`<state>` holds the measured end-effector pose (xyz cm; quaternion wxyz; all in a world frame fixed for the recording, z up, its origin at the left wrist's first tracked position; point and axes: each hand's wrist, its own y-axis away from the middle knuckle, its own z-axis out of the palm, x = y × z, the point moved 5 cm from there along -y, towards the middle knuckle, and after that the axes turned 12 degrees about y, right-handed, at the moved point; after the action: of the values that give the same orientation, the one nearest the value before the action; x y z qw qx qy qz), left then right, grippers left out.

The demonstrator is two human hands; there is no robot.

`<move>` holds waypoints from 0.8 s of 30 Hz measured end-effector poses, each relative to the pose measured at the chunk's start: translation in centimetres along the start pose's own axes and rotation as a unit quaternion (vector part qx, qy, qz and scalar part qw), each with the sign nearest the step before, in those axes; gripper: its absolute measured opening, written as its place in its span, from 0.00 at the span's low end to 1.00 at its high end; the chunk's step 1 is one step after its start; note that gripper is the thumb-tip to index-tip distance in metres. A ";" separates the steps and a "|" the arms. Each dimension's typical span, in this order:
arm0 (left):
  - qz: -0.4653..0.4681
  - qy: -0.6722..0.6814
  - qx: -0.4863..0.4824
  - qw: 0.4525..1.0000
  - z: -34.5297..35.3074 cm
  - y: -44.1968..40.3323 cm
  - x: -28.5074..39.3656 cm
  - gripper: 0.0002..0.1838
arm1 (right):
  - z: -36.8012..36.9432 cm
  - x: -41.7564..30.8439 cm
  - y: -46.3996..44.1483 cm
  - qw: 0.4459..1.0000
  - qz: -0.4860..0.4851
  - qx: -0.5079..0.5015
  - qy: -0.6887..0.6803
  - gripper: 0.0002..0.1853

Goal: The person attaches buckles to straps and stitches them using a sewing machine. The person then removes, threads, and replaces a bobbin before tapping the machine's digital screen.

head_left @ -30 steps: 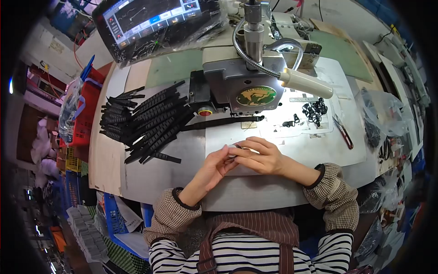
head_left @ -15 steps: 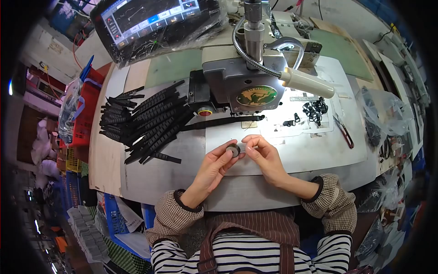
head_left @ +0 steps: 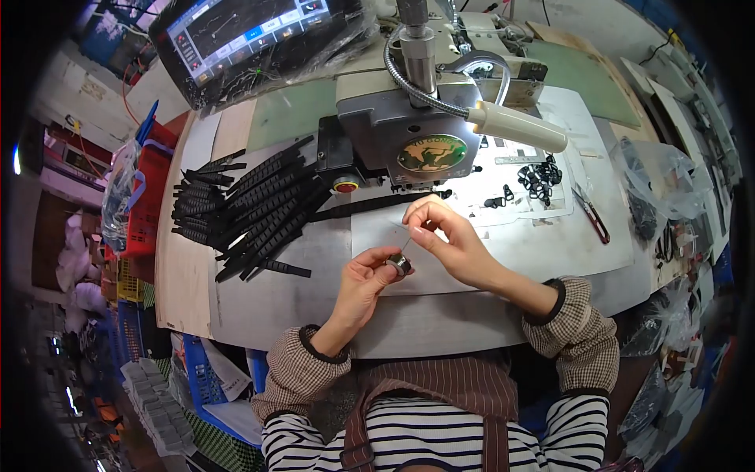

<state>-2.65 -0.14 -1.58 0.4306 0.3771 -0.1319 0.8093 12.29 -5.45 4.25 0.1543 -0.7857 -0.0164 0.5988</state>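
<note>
My left hand [head_left: 360, 289] pinches a small round metal bobbin [head_left: 399, 265] between thumb and fingers, low over the front of the sewing table. A thin thread [head_left: 406, 245] rises from the bobbin to my right hand [head_left: 456, 245], whose thumb and index finger are closed on it. Both hands are in front of the sewing machine head [head_left: 370, 130]. Behind them, a black webbing strap [head_left: 370, 206] lies across the plate, its right end under the machine head.
Many black straps [head_left: 263, 204] lie piled on the left. Small black buckles [head_left: 541, 181] and red-handled scissors [head_left: 594, 216] are on the right. A lamp [head_left: 519, 128] and a touch screen [head_left: 252, 39] stand above the table. A red basket [head_left: 149, 189] sits at the left edge.
My right hand has moved up and away from my left, with thread now stretched between them. The bobbin has tilted and dropped slightly in my left fingers. The camera view has shifted a little.
</note>
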 end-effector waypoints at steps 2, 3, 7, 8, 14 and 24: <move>0.010 0.026 0.009 1.000 -0.2 0.0 0.3 0.17 | -0.2 -0.6 -0.2 0.999 -0.015 -0.021 0.018 0.06; 0.015 0.040 0.014 0.999 -0.2 0.0 0.4 0.16 | -0.1 -0.8 -0.2 0.999 -0.033 -0.026 0.034 0.05; 0.010 0.104 0.078 0.991 -0.6 -0.2 0.1 0.16 | 0.8 -0.6 0.7 0.990 -0.101 -0.023 0.093 0.04; 0.008 0.122 0.084 0.989 -0.6 -0.3 0.0 0.16 | 1.1 -0.4 1.0 0.987 -0.117 -0.016 0.106 0.04; 0.003 0.158 0.067 0.985 -0.2 -0.5 -0.4 0.15 | 1.8 3.3 2.2 0.974 0.148 -0.004 -0.173 0.07; 0.057 0.039 -0.047 0.996 0.8 -0.5 0.9 0.18 | 1.6 0.8 -0.5 0.999 0.015 -0.022 -0.037 0.05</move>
<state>-2.19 0.27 -0.47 0.4056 0.3162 -0.1739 0.8398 11.12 -4.47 3.26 0.1275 -0.7663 -0.0234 0.6293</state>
